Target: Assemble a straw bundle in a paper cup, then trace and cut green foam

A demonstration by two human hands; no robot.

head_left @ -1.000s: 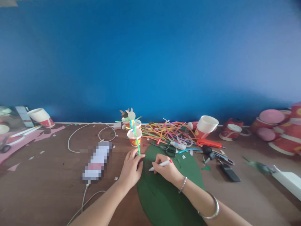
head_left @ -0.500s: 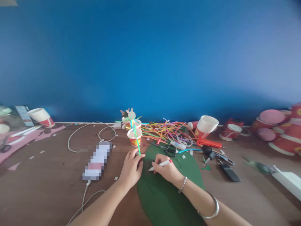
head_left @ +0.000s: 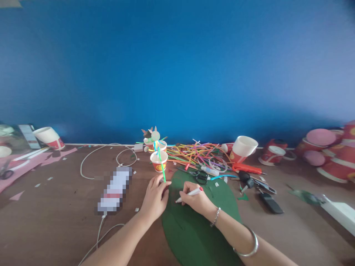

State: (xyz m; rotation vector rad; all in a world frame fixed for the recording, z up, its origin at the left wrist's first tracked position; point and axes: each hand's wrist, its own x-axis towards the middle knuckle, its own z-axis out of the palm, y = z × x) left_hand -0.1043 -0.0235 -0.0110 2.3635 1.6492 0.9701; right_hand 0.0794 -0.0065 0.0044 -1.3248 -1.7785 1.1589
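My right hand [head_left: 195,197] grips a white marker [head_left: 194,192] with a red end. The marker's tip points down at a dark green paper sheet [head_left: 199,236] with a rounded outline. My left hand [head_left: 155,195] lies low at the sheet's left edge, fingers stretched out. Just beyond those fingers a light green straw [head_left: 163,173] slants down from a small red-and-white paper cup [head_left: 158,166]. Whether the fingers touch the straw I cannot tell. Behind that cup stands a second cup with a paper animal head [head_left: 155,135].
Colourful thin strips [head_left: 191,153] lie heaped behind the sheet, near black scissors [head_left: 202,176] and a glue tube [head_left: 210,170]. To the right are a tilted cup [head_left: 244,147], an orange-red tool [head_left: 248,169] and keys [head_left: 246,180]. A blurred-out phone [head_left: 115,192] with a cable lies left.
The marker tip has shifted very slightly on the green sheet, with my right hand still around it. My left hand stays in place.
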